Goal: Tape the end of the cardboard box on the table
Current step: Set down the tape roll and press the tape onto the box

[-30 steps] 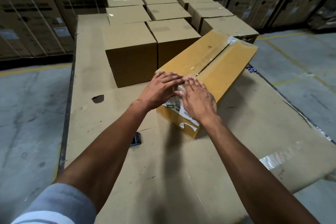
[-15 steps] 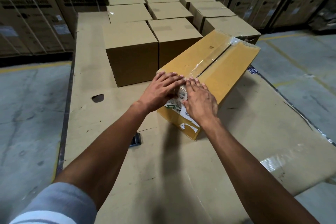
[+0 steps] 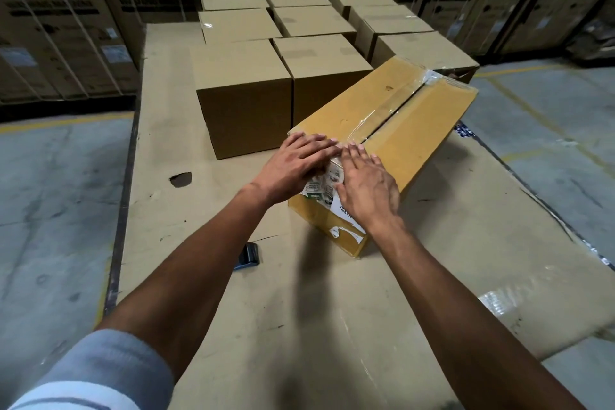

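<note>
A long yellow-brown cardboard box (image 3: 422, 130) lies at an angle on the cardboard-covered table (image 3: 233, 326). Clear tape (image 3: 396, 103) runs along its top seam and folds over the far end. A torn white printed label (image 3: 327, 191) covers part of the near end face. My left hand (image 3: 296, 168) lies flat on the near top edge, fingers together and pointing right. My right hand (image 3: 367, 185) lies flat beside it over the near corner, fingers spread, partly hiding the label. The fingertips of both hands nearly touch at the seam. Neither hand holds anything.
Several closed brown boxes (image 3: 246, 100) stand in rows just behind and left of the yellow box. A small dark object (image 3: 248, 256) lies on the table near my left forearm. A hole (image 3: 181, 179) marks the table cover. Large stacked cartons (image 3: 60, 36) line the back wall.
Both hands have stayed pressed on the near end of the box. The right hand has slid slightly down over the end face.
</note>
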The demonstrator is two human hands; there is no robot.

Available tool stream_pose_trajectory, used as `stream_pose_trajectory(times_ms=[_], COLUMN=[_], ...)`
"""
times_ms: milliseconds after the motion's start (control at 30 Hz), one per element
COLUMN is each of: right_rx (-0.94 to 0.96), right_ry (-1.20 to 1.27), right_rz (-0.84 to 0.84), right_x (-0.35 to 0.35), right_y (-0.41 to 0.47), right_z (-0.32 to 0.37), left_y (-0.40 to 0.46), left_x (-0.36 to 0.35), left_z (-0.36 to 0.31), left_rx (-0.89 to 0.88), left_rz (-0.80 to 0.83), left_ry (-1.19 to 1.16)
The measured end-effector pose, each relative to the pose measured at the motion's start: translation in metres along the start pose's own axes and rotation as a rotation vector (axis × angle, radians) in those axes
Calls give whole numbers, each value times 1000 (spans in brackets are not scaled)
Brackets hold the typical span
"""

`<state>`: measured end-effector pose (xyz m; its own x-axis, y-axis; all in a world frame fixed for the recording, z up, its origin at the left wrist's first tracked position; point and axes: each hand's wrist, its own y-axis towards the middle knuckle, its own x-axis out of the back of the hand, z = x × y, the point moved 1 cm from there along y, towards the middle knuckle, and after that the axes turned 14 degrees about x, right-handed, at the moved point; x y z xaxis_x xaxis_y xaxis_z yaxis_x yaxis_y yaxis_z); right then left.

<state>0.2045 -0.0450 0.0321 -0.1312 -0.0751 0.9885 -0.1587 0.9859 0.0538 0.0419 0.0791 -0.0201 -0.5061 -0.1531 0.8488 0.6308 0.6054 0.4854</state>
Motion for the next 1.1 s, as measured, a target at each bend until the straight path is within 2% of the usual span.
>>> stream_pose_trajectory(times_ms=[167,300,467,567,667,800,933,1100], right_rx=[20,4,-1,18,19,31,24,28], right_ry=[22,151,98,39,33,119,120,61], right_rz=[9,-28,-42,13,-9,-7,-23,5], right_x=[4,5,-2,-4,-2,4,4,2], right_y=[-3,-1,3,2,0,-2,-1,1], right_z=[-3,-5,-5,-3,-4,-7,-6,-6], left_y=[0,0,0,-1,-3,-1,1,0], left_x=[5,3,-4,-1,3,4,-5,-4], left_z=[-2,-11,-14,-9,-10,-13,-19,-13], left_rx=[7,82,110,75,63,111,174,123], left_rz=[30,3,-85,-50,-30,-2,-59,-66], left_ry=[3,-26,-59,-43,-43,-83,-97,-78])
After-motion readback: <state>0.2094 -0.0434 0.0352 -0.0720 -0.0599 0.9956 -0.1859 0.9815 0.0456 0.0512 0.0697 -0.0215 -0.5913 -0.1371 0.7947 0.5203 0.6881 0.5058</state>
